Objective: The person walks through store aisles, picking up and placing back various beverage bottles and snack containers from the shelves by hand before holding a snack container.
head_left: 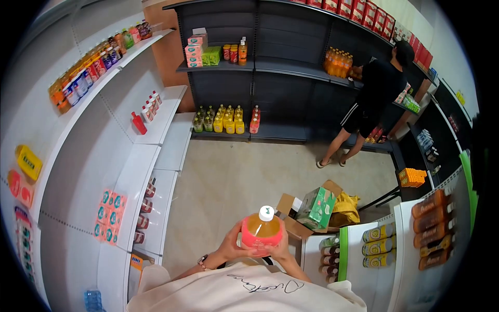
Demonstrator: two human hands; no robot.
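Note:
A large drink bottle (263,229) with a white cap, amber liquid and a pink label is held upright in front of my chest. My left hand (232,246) wraps round its left side, with a bracelet or watch at the wrist. On the other side, my right hand (281,248) grips the bottle too. Parts of my fingers are hidden behind the label. Just beyond the bottle to the right, an open cardboard box (293,224) stands on the floor with a green carton (316,208) in it.
White shelves (156,179) run along the left, bearing bottles and pink packs (109,216). Dark shelves (291,67) line the back wall. A person in black (382,83) stands there by orange bottles (338,62). A yellow bag (345,208) lies beside the box; more stocked shelves stand right.

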